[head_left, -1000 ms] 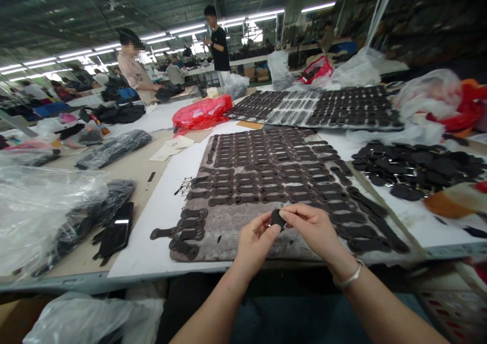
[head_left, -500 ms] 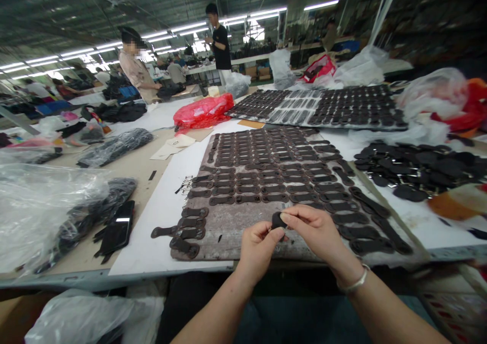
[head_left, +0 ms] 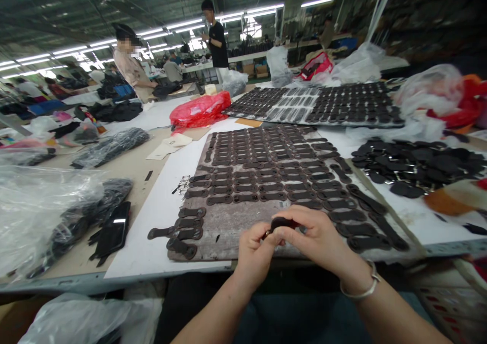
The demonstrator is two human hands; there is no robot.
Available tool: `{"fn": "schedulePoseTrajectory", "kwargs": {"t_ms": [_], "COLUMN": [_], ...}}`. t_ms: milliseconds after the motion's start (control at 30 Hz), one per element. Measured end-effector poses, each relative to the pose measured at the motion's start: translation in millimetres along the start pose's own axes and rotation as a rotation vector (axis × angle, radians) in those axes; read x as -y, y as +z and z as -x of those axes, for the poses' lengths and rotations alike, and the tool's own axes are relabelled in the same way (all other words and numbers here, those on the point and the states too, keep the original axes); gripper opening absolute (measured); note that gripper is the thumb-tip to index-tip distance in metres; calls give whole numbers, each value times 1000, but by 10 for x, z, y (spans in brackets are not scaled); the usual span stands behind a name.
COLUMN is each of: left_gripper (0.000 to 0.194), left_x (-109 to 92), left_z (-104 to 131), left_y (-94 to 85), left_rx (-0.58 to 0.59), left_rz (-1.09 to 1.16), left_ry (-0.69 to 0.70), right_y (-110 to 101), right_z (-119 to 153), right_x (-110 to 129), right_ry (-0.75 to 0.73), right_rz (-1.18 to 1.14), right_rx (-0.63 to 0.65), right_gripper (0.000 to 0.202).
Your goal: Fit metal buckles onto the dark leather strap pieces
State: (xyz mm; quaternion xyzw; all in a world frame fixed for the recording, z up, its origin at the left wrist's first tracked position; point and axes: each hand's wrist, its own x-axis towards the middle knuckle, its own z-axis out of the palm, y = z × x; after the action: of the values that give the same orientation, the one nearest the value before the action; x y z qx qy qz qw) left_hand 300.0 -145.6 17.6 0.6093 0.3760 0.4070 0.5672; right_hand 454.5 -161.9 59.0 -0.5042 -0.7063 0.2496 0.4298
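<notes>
A small black strap piece [head_left: 282, 223] is pinched between both hands above the near part of a grey board [head_left: 236, 219]. My left hand [head_left: 254, 250] grips its left end, where a bit of metal shows. Closed on its right side, my right hand [head_left: 317, 237] partly covers it and has a bangle at the wrist. Rows of dark brown straps [head_left: 245, 187] lie on the board beyond the hands. Several more straps [head_left: 187, 222] sit at the board's near left corner.
Metal buckles [head_left: 183, 185] lie left of the board; a phone [head_left: 118, 227] is farther left. Black pieces with metal rings [head_left: 418, 164] are heaped at right. Behind are a red bag [head_left: 200, 111] and a second filled board [head_left: 297, 105]. Two people stand across the tables.
The black piece has turned from upright to lying flatter between my fingers. My right hand has shifted its fingers over the piece. The whole view has moved slightly.
</notes>
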Motion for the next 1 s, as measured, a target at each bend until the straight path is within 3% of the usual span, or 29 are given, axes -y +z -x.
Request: {"fn": "schedulePoseTrajectory", "kwargs": {"t_ms": [133,333,467,567,667,733,867,1000], "left_gripper": [25,20,23,21,20,20,20,21], "left_x": [-4,23,35,59,83,94,102,94], "left_z": [6,-34,-49,-63,-68,-62,-43,-44], "left_y": [36,37,-14,-41,-52,-52,-40,-26], "left_rx": [53,74,112,34,-63,-95,-100,-72], "left_rz": [-42,-106,-150,-107,-31,-20,16,89], "left_ry": [-8,31,60,40,51,69,86,69], "right_y": [-19,-26,-29,-1,35,51,65,80], "right_z": [-12,0,4,7,0,-8,-6,15], "right_x": [18,-55,-93,-123,-153,-159,-123,-81], "right_ry": [-37,-15,-12,32,44,17,-50,-103], "right_rz": [65,108,60,-16,-42,-25,10,96], "right_rx": [41,-15,14,-3,-13,0,3,-39], "right_gripper": [24,23,21,9,15,5,24,27]}}
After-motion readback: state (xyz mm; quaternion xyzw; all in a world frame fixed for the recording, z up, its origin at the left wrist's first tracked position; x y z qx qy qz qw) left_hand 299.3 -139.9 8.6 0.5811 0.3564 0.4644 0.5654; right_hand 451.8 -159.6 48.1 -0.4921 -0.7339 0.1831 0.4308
